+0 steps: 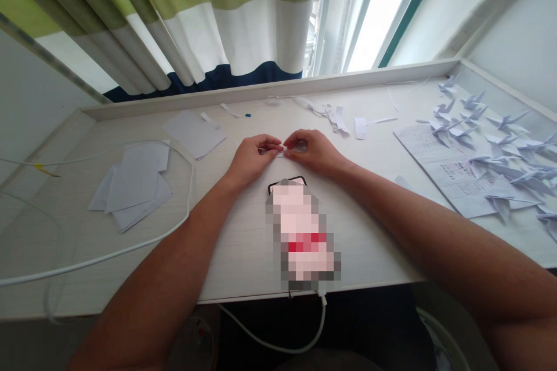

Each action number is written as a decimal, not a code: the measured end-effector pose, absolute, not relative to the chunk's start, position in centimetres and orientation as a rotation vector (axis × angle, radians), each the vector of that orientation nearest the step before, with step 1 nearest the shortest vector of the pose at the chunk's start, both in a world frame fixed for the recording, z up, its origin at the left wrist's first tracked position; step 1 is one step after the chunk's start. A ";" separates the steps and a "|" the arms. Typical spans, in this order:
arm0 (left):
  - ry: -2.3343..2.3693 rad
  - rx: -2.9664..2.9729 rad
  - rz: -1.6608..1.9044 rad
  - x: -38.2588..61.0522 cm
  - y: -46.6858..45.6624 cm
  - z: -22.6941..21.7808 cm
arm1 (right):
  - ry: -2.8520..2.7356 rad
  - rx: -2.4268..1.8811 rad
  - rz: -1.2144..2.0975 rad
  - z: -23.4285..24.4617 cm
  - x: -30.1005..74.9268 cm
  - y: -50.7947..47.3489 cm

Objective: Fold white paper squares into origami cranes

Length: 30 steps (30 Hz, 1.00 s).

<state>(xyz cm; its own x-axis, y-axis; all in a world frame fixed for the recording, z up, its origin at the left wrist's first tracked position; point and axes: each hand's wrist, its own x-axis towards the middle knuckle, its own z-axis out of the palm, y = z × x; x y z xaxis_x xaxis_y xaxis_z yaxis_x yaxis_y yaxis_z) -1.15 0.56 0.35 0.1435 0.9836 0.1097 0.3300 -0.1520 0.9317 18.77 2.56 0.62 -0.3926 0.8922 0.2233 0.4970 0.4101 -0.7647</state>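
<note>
My left hand [252,156] and my right hand [314,151] meet at the middle of the white desk [243,243]. Both pinch a small folded piece of white paper [281,153] between their fingertips, pressed low against the desk. Just in front of the hands lies a phone [300,232] with a blurred screen, its white charging cable [282,336] hanging off the front edge.
A loose stack of white paper squares [133,185] lies at the left, and another sheet [194,133] behind it. Several folded paper cranes [491,151] cover the right side over a printed sheet [444,168]. Paper scraps [335,119] lie near the window ledge. A white cable [130,249] loops across the left.
</note>
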 end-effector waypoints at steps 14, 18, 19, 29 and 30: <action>1.246 1.681 0.977 -1.8 0.2 0.5 | -2.042 -1.156 0.781 -0.1 18.9 2.9; 1.267 1.741 0.966 -1.6 0.1 0.4 | -2.042 -1.160 0.770 -0.2 18.9 2.9; 1.270 1.758 0.966 -1.5 0.1 0.4 | -2.047 -1.158 0.756 -0.2 18.9 3.0; 1.337 2.059 0.981 -1.9 0.0 -0.6 | -2.172 -1.084 0.583 -0.6 19.1 2.9; 1.325 2.094 0.986 -2.0 0.0 -0.6 | -2.198 -1.059 0.567 -0.5 19.2 2.8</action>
